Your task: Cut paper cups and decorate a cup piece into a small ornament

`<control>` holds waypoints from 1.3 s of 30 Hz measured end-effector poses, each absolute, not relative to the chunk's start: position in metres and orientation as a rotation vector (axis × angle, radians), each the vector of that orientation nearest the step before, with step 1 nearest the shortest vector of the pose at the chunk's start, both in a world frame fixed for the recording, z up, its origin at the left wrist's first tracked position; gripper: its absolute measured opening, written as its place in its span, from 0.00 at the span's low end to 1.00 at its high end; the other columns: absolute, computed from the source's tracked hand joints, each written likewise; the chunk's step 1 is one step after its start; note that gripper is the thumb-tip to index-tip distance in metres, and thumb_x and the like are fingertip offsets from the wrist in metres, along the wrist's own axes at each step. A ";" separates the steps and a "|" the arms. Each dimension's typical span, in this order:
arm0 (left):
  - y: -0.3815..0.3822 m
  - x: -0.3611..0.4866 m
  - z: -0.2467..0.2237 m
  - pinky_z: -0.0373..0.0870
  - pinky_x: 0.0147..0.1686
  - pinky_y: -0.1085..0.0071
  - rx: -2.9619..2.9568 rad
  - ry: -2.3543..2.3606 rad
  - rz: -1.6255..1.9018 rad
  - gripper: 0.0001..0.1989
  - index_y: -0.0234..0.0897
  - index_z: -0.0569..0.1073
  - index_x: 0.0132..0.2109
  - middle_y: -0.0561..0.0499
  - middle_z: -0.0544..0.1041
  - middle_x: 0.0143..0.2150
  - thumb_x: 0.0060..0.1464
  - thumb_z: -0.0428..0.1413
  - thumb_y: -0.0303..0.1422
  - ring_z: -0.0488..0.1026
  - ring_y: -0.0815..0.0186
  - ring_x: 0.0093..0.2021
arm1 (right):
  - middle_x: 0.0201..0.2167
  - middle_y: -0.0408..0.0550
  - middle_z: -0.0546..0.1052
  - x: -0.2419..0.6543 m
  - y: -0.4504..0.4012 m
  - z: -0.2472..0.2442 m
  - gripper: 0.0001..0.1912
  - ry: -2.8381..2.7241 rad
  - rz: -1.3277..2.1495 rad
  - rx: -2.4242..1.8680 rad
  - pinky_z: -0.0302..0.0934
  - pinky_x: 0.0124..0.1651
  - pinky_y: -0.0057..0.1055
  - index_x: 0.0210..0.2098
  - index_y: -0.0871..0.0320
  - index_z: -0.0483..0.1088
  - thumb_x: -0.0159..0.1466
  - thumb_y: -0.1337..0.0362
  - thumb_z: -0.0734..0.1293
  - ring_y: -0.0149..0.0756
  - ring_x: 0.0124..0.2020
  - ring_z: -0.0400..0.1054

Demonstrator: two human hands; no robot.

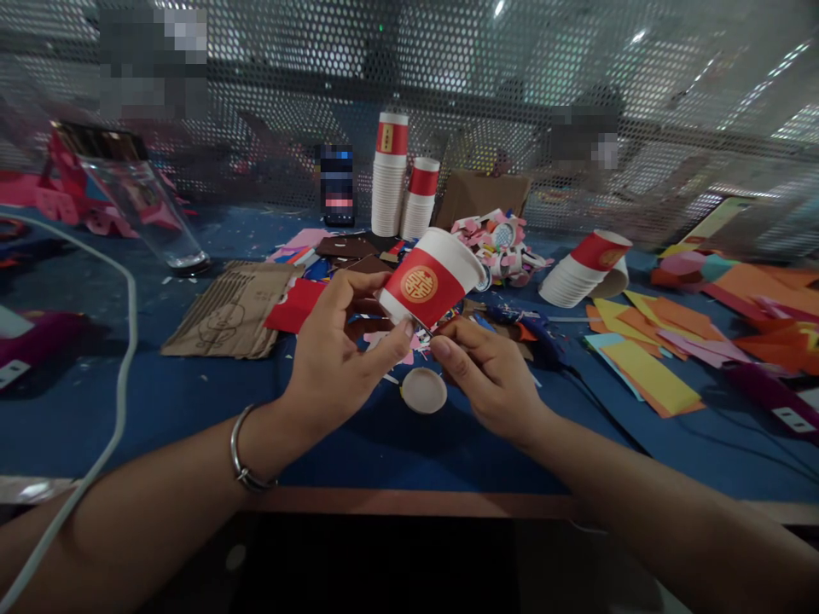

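Observation:
A red and white paper cup (441,273) with a gold emblem is tilted on its side in the air, its wide rim towards the upper right. My left hand (339,350) holds it near its narrow base, fingers behind and thumb below. Just under the cup, my right hand (490,371) has thumb and forefinger pinched together at a thin dark thing, too small to make out. On the blue table (358,456) below the hands lies a small round pale disc or lid (423,390).
Stacked paper cups (388,192) stand at the back beside a phone (337,188). Paper scraps (502,247) are heaped behind the hands. A tilted glass bottle (144,200), cardboard (227,311) and a white cable (128,341) lie left; a glue gun (541,333) and coloured papers (653,371) right.

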State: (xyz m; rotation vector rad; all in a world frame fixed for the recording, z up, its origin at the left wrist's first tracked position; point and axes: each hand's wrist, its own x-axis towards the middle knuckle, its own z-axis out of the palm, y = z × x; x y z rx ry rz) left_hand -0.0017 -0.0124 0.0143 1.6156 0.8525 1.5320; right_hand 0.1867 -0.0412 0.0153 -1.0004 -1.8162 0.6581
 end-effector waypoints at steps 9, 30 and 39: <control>-0.011 -0.007 0.010 0.81 0.44 0.59 1.764 0.835 1.574 0.22 0.42 0.75 0.53 0.47 0.77 0.49 0.53 0.71 0.31 0.79 0.58 0.45 | 0.24 0.41 0.69 0.186 -0.040 0.013 0.22 -1.815 0.643 -1.011 0.55 0.28 0.30 0.31 0.55 0.69 0.75 0.46 0.64 0.30 0.25 0.60; -0.006 -0.003 0.011 0.83 0.46 0.60 1.643 0.919 1.531 0.24 0.39 0.78 0.57 0.44 0.84 0.52 0.54 0.69 0.36 0.83 0.57 0.48 | 0.23 0.38 0.64 0.184 -0.037 0.012 0.21 -1.761 0.798 -0.948 0.52 0.28 0.30 0.31 0.55 0.67 0.75 0.48 0.65 0.30 0.25 0.58; -0.010 -0.006 0.012 0.79 0.57 0.53 2.043 1.070 1.503 0.22 0.40 0.80 0.58 0.42 0.82 0.56 0.56 0.63 0.35 0.81 0.54 0.51 | 0.22 0.38 0.65 0.182 -0.039 0.010 0.22 -1.762 0.760 -0.921 0.52 0.27 0.30 0.31 0.55 0.68 0.75 0.47 0.64 0.29 0.23 0.57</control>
